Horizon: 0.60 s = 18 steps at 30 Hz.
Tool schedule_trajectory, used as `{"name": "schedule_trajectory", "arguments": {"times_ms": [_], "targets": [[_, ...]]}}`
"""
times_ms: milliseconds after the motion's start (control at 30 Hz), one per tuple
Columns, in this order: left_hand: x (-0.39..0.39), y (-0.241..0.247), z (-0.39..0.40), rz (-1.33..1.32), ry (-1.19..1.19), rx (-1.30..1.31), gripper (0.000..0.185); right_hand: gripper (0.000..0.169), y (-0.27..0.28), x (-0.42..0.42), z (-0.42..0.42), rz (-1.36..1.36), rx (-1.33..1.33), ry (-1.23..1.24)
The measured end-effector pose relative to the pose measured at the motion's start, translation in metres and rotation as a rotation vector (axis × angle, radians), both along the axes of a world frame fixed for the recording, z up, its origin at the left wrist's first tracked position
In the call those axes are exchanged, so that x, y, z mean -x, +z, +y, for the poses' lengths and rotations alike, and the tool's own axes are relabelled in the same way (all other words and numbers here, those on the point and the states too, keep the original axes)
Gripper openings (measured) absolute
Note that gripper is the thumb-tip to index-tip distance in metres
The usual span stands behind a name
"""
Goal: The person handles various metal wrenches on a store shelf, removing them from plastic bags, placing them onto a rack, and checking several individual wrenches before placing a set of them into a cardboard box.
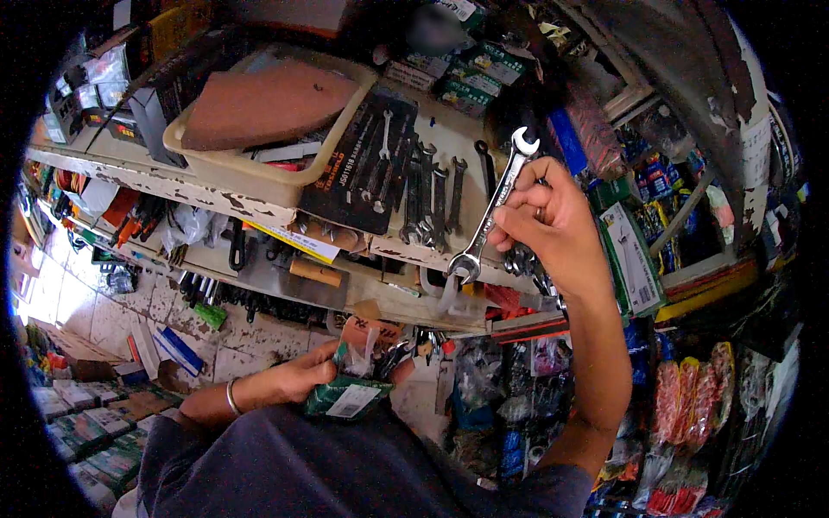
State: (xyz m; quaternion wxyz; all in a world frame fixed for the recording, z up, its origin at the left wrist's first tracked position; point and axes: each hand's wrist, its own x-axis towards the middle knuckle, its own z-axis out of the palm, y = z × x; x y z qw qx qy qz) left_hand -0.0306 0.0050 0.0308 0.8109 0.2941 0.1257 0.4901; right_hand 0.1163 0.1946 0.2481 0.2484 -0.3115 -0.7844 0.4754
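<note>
Raised over the shelf edge, my right hand (547, 220) grips a shiny double open-end wrench (490, 212) near its middle, between thumb and fingers. The wrench is tilted, one jaw up and the other down. Low and close to my body, my left hand (304, 373) holds a small green cardboard box (350, 396) with its top flaps up. Metal tools and a bit of clear plastic show inside the box, only partly visible. Behind the raised wrench, several loose wrenches (435, 197) lie side by side on the shelf (395, 247), next to a black printed wrench package (363, 165).
A cream plastic tub (285, 191) with a brown board (269, 103) stands on the shelf's left part. Green boxes (479, 81) are stacked behind. A boxed tool (629, 259) leans at right. Lower shelves carry more tools, including a wood-handled one (315, 272). Packaged goods (690, 395) hang at lower right.
</note>
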Motion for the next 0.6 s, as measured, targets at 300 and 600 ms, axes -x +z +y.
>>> {"name": "schedule_trajectory", "arguments": {"times_ms": [300,600], "targets": [[-0.007,0.013,0.002,0.000,0.043,0.029,0.095,0.020,0.001,-0.002,-0.003,-0.002,0.052,-0.014],[-0.004,-0.003,-0.003,-0.099,0.023,0.020,0.090,0.018,0.002,-0.003,-0.010,-0.002,0.084,-0.001]]}}
